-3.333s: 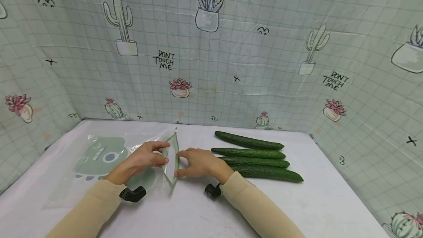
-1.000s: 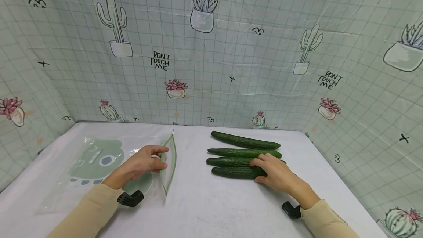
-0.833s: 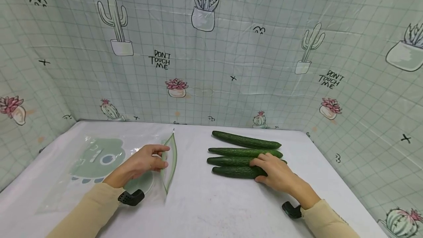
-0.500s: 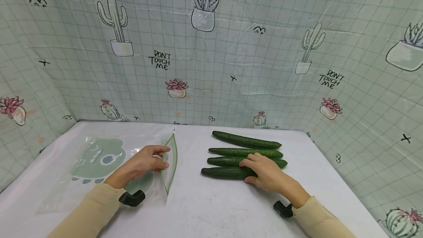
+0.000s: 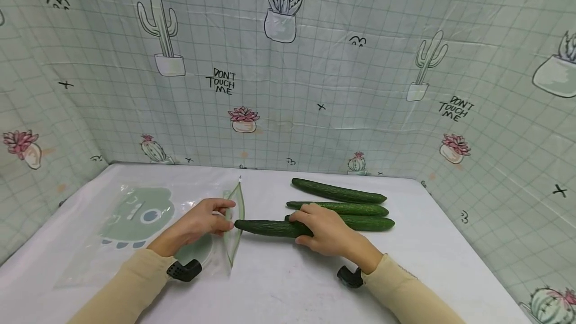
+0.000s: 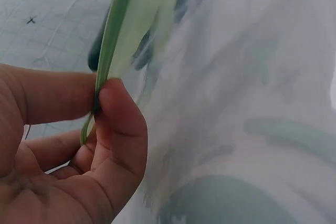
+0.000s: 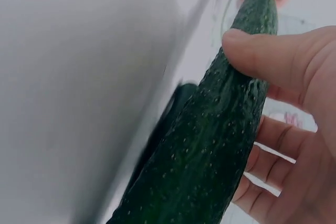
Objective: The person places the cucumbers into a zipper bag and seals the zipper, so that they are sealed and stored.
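Note:
My left hand (image 5: 204, 221) pinches the green-edged rim of a clear zip bag (image 5: 130, 214) with a dinosaur print, lying flat at the left of the table. In the left wrist view, thumb and finger grip the green zip strip (image 6: 109, 40). The bag's mouth gapes to the right. My right hand (image 5: 326, 229) grips a dark green cucumber (image 5: 265, 228) around its middle. Its left tip overlaps the bag's mouth, close to the left fingertips. The right wrist view shows the thumb over the bumpy cucumber (image 7: 199, 145), the fingers on its other side.
Three more cucumbers lie roughly side by side at the back right: a far one (image 5: 339, 191), a middle one (image 5: 360, 209) and a near one (image 5: 371, 223) partly behind my right hand. The white table (image 5: 288, 289) backs onto a cactus-print cloth (image 5: 324, 79).
My right hand left the bag's rim, went to the nearest cucumber, and has drawn it left until its tip reaches the bag's mouth. My left hand keeps its pinch on the rim.

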### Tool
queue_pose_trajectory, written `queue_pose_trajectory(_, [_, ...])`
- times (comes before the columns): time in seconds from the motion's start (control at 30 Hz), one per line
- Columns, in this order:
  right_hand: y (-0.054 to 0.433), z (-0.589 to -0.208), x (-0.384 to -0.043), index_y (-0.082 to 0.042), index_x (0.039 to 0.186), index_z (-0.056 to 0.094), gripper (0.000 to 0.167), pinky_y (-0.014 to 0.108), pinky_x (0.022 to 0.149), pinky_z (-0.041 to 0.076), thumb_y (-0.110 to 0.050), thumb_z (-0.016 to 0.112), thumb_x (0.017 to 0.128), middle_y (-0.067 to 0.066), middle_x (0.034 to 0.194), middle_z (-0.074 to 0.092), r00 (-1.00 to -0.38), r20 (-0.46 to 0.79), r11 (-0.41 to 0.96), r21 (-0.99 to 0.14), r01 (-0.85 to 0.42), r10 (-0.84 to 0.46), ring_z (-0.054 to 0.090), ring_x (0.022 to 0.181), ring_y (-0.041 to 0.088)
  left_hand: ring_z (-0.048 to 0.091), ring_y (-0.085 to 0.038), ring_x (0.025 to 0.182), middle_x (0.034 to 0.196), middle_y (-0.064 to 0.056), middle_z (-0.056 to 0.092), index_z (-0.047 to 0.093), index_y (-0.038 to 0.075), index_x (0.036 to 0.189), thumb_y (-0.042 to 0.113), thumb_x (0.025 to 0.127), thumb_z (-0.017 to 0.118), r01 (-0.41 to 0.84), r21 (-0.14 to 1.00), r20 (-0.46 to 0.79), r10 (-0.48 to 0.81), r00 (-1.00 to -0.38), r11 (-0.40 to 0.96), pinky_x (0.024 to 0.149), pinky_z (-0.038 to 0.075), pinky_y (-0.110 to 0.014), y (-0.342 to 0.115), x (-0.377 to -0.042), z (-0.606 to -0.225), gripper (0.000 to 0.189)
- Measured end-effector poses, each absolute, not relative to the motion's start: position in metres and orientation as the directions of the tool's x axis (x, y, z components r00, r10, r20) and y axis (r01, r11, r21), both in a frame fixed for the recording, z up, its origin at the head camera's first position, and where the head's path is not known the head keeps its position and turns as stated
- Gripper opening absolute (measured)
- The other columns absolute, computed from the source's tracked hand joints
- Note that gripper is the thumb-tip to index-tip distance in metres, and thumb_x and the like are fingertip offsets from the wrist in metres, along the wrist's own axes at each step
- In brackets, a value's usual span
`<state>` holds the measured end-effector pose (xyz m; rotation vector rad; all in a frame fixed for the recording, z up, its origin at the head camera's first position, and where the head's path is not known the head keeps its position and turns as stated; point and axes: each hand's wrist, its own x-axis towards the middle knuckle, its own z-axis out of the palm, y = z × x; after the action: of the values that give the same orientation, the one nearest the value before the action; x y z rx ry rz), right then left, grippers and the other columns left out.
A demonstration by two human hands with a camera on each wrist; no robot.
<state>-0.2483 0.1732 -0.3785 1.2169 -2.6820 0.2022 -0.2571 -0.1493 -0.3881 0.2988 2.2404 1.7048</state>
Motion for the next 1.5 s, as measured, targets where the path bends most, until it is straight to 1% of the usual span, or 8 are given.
queue_pose_trajectory(0.17, [0.161, -0.383, -0.250, -0.022, 0.118, 0.062, 0.038, 0.024, 0.061, 0.038, -0.033, 0.074, 0.084, -0.007, 0.093, 0.050, -0.636, 0.195, 0.646, -0.015, -0.763, -0.747, 0.043, 0.077, 0.009, 0.053, -0.018, 0.073, 0.110, -0.019, 0.039, 0.040, -0.010, 0.140, -0.006, 0.083, 0.065, -0.017, 0.963, -0.110, 0.337, -0.935, 0.269, 0.066, 0.050, -0.033, -0.151, -0.258, -0.386, 0.062])
queue_pose_trajectory(0.4, [0.150, -0.385, -0.248, -0.023, 0.119, 0.062, 0.037, 0.024, 0.063, 0.041, -0.035, 0.073, 0.085, -0.007, 0.098, 0.053, -0.621, 0.153, 0.629, 0.005, -0.777, -0.769, 0.046, 0.083, 0.010, 0.057, -0.019, 0.082, 0.115, -0.022, 0.040, 0.041, -0.011, 0.138, -0.003, 0.084, 0.066, -0.014, 0.960, -0.106, 0.317, -0.942, 0.281, 0.071, 0.052, -0.033, -0.150, -0.256, -0.386, 0.060])
queue_pose_trajectory(0.53, [0.142, -0.382, -0.248, -0.024, 0.120, 0.062, 0.039, 0.023, 0.061, 0.038, -0.035, 0.074, 0.084, -0.007, 0.095, 0.052, -0.618, 0.139, 0.624, 0.003, -0.781, -0.774, 0.044, 0.079, 0.009, 0.059, -0.019, 0.085, 0.120, -0.023, 0.040, 0.042, -0.010, 0.138, -0.003, 0.085, 0.065, -0.016, 0.963, -0.100, 0.303, -0.948, 0.269, 0.073, 0.054, -0.034, -0.147, -0.256, -0.387, 0.059])
queue_pose_trajectory(0.73, [0.123, -0.382, -0.248, -0.023, 0.118, 0.063, 0.039, 0.023, 0.059, 0.038, -0.037, 0.074, 0.083, -0.008, 0.092, 0.052, -0.585, 0.141, 0.594, 0.026, -0.804, -0.798, 0.044, 0.074, 0.008, 0.060, -0.018, 0.082, 0.119, -0.025, 0.039, 0.041, -0.012, 0.137, -0.003, 0.084, 0.065, -0.010, 0.971, -0.082, 0.295, -0.952, 0.238, 0.073, 0.055, -0.036, -0.145, -0.254, -0.385, 0.059])
queue_pose_trajectory(0.9, [0.106, -0.383, -0.251, -0.024, 0.118, 0.062, 0.038, 0.024, 0.063, 0.041, -0.036, 0.074, 0.083, -0.007, 0.094, 0.053, -0.566, 0.132, 0.574, 0.036, -0.818, -0.814, 0.048, 0.078, 0.009, 0.060, -0.018, 0.081, 0.119, -0.024, 0.039, 0.042, -0.011, 0.137, -0.005, 0.085, 0.065, -0.024, 0.975, -0.086, 0.276, -0.957, 0.219, 0.073, 0.055, -0.037, -0.143, -0.253, -0.384, 0.058])
queue_pose_trajectory(1.1, [0.088, -0.381, -0.251, -0.025, 0.116, 0.063, 0.037, 0.024, 0.062, 0.042, -0.036, 0.075, 0.083, -0.008, 0.093, 0.053, -0.569, 0.112, 0.572, 0.002, -0.820, -0.815, 0.051, 0.083, 0.011, 0.058, -0.018, 0.079, 0.121, -0.025, 0.041, 0.043, -0.011, 0.137, -0.006, 0.084, 0.066, -0.033, 0.978, -0.087, 0.257, -0.963, 0.208, 0.070, 0.055, -0.036, -0.141, -0.255, -0.383, 0.058])
queue_pose_trajectory(1.27, [0.081, -0.382, -0.253, -0.025, 0.113, 0.063, 0.037, 0.026, 0.064, 0.045, -0.038, 0.076, 0.081, -0.008, 0.095, 0.054, -0.582, 0.096, 0.584, -0.015, -0.812, -0.807, 0.053, 0.088, 0.011, 0.058, -0.018, 0.078, 0.129, -0.029, 0.039, 0.043, -0.010, 0.137, -0.006, 0.084, 0.066, -0.037, 0.977, -0.090, 0.247, -0.965, 0.211, 0.069, 0.055, -0.037, -0.141, -0.254, -0.384, 0.058])
queue_pose_trajectory(1.5, [0.102, -0.382, -0.253, -0.025, 0.119, 0.063, 0.044, 0.029, 0.071, 0.047, -0.039, 0.077, 0.080, -0.008, 0.105, 0.059, -0.629, 0.063, 0.628, -0.036, -0.777, -0.775, 0.054, 0.093, 0.013, 0.061, -0.018, 0.080, 0.128, -0.029, 0.039, 0.045, -0.009, 0.137, -0.007, 0.083, 0.065, -0.025, 0.979, -0.075, 0.246, -0.966, 0.203, 0.070, 0.055, -0.038, -0.142, -0.253, -0.384, 0.057])
